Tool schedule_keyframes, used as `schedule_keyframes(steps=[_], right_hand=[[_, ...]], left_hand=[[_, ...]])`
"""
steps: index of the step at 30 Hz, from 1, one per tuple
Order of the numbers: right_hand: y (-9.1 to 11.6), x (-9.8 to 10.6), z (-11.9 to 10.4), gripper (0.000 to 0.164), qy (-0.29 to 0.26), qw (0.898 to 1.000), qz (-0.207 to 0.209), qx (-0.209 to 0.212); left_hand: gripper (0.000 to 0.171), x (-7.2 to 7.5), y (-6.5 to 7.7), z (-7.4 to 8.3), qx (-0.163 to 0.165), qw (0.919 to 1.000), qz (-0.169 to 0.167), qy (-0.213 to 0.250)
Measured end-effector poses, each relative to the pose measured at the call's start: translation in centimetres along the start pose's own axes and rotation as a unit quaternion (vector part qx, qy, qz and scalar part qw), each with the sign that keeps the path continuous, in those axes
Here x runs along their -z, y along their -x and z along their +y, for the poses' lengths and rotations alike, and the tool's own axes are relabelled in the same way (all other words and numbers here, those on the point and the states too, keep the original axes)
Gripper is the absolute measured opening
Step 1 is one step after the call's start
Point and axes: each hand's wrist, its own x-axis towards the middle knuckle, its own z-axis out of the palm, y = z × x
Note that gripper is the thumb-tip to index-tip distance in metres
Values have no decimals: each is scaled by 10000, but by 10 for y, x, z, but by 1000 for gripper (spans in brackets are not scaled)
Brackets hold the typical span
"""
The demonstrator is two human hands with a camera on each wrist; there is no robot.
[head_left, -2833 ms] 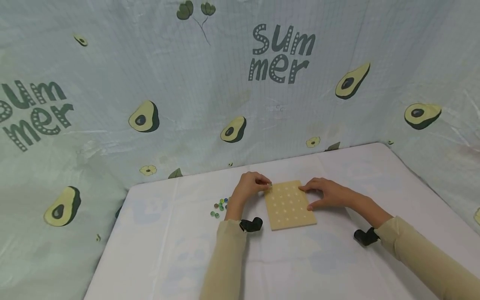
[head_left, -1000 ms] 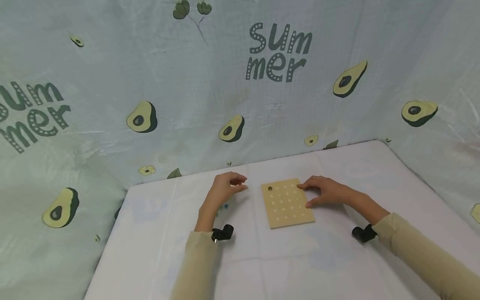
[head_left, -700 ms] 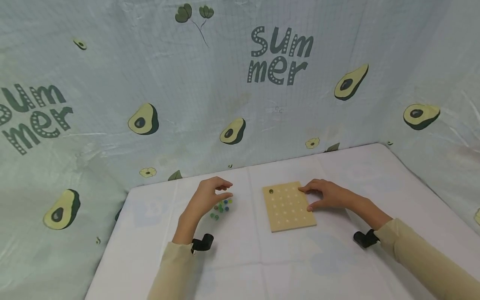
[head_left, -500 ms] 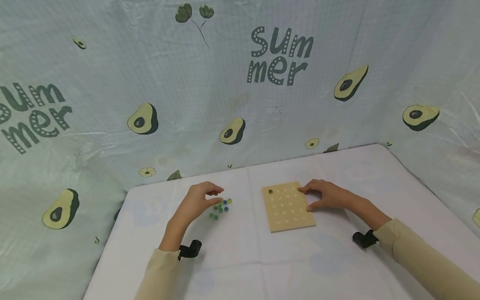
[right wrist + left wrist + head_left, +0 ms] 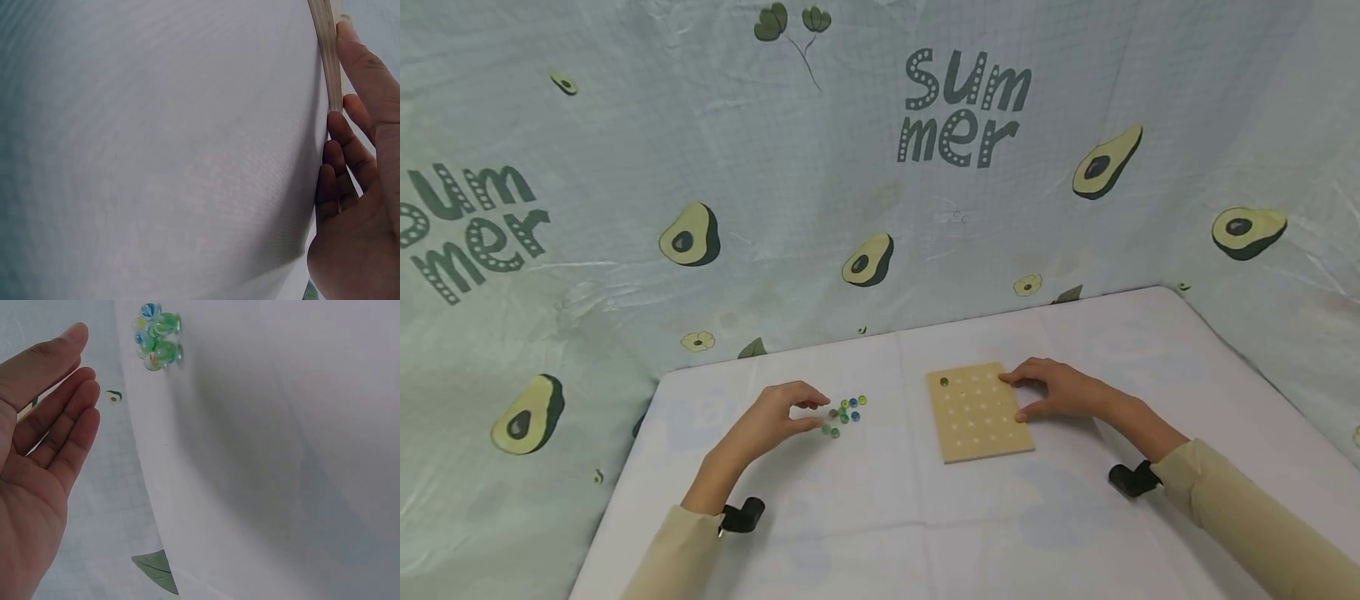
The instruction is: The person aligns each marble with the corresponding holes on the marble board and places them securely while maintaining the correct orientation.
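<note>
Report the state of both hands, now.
Left hand: open, holding nothing, beside the marbles.
Right hand: open, touching the edge of the board.

A pale grey-green printed sheet (image 5: 775,167) encloses the work area at the rear, left and right. Printed motifs comprise avocado halves (image 5: 689,234), yellow flowers (image 5: 697,341), green leaves (image 5: 753,348) and "summer" lettering (image 5: 956,138). The white-covered table (image 5: 1000,542) shows straight fold creases and faint bluish patches; its right rear corner is rounded. Lighting: soft and diffuse.
</note>
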Motion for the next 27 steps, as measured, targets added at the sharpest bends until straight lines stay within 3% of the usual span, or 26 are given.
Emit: schedule_keyframes(steps=[12, 22, 27], right_hand=[[-1, 1, -1, 71, 11, 10000, 3, 10], [-1, 2, -1, 72, -40, 10000, -24, -49], [0, -1, 2, 72, -49, 9999, -12, -112]], left_hand=[[29, -5, 3, -27, -106, 9994, -253, 228], [26, -12, -4, -46, 98, 9977, -478, 468], [24, -17, -8, -51, 136, 9942, -644, 849]])
